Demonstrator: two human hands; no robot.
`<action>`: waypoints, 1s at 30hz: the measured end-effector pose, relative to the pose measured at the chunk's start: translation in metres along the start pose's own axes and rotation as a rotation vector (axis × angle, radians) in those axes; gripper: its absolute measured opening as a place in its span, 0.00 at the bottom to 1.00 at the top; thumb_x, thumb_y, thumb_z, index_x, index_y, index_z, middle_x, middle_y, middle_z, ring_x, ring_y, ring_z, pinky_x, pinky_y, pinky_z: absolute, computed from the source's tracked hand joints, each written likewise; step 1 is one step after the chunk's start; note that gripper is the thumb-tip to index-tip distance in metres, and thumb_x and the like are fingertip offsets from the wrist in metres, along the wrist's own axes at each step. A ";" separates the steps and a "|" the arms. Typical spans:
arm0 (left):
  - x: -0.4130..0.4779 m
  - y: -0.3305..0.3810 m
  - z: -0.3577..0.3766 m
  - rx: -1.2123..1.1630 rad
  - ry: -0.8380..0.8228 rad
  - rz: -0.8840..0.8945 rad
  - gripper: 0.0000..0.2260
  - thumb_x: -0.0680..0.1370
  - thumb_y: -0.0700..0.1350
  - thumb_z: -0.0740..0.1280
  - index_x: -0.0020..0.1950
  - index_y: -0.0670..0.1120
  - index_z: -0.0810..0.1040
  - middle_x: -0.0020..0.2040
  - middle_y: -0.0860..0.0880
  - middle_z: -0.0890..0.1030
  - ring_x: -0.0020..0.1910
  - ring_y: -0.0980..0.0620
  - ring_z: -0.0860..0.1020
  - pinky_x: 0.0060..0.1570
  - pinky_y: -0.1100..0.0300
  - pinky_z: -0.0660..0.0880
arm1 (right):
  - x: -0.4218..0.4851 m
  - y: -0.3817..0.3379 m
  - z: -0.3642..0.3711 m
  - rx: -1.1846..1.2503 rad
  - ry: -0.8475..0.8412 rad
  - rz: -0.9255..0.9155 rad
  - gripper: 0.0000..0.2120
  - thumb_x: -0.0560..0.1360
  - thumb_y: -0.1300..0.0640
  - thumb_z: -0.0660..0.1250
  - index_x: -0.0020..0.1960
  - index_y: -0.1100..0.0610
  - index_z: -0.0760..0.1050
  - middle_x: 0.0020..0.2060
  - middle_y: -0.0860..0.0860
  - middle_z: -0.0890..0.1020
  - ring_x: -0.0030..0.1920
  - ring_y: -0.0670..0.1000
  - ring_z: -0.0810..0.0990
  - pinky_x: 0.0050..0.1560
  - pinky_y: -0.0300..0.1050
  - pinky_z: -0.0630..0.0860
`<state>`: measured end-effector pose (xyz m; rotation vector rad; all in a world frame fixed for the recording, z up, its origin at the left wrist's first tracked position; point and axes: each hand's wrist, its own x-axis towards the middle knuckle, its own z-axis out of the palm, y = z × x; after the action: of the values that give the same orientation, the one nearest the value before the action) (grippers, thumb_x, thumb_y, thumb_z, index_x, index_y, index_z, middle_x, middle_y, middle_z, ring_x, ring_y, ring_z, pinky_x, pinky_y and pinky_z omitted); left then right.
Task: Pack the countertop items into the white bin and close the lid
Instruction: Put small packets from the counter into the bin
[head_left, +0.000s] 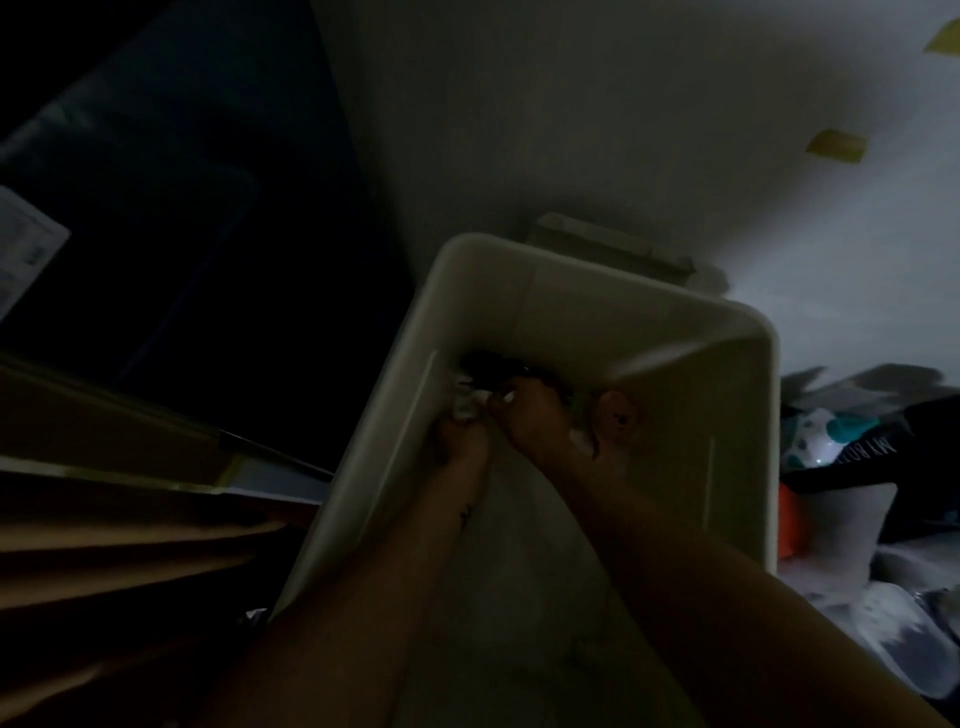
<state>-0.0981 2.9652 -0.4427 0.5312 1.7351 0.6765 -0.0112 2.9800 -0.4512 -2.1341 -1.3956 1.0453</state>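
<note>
The white bin (587, 270) stands open in the middle of a dim view, and both my forearms reach down into it. At its far bottom my left hand (462, 441) grips a small white item (465, 405). Beside it my right hand (535, 421) has its fingers curled on a dark object (493, 366) that lies against the bin's far wall. A round brownish item (615, 415) sits just right of my right hand. The bin's lid (608, 244) leans behind the far rim. The low light hides what the items are.
A pile of countertop items lies right of the bin: a dark cloth with white lettering (862, 452), a dotted white and teal thing (815, 431), an orange item (789, 519) and clear plastic (904, 634). Stacked cardboard (119, 535) sits left. A dark appliance (171, 171) fills the upper left.
</note>
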 end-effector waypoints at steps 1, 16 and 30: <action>0.002 -0.002 0.001 -0.025 0.003 -0.012 0.11 0.82 0.40 0.61 0.60 0.38 0.78 0.57 0.44 0.79 0.53 0.45 0.77 0.52 0.56 0.73 | 0.002 -0.002 0.000 -0.012 -0.002 -0.005 0.12 0.74 0.51 0.69 0.44 0.61 0.81 0.43 0.55 0.83 0.48 0.54 0.81 0.47 0.44 0.74; 0.018 -0.008 0.000 -0.140 -0.036 -0.102 0.12 0.81 0.41 0.62 0.62 0.39 0.78 0.60 0.40 0.79 0.54 0.42 0.78 0.53 0.53 0.74 | 0.012 -0.009 0.009 0.059 -0.123 -0.014 0.15 0.76 0.51 0.69 0.56 0.61 0.79 0.53 0.57 0.82 0.55 0.55 0.80 0.50 0.41 0.72; 0.010 -0.023 -0.008 -0.010 -0.010 -0.117 0.09 0.78 0.38 0.63 0.53 0.37 0.80 0.51 0.41 0.81 0.46 0.41 0.80 0.35 0.60 0.73 | -0.021 0.024 -0.005 0.079 -0.105 -0.038 0.25 0.75 0.64 0.68 0.70 0.65 0.66 0.66 0.60 0.71 0.67 0.58 0.69 0.52 0.32 0.60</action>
<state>-0.1083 2.9537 -0.4642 0.4215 1.7378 0.5980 0.0030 2.9506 -0.4558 -2.0157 -1.4114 1.1925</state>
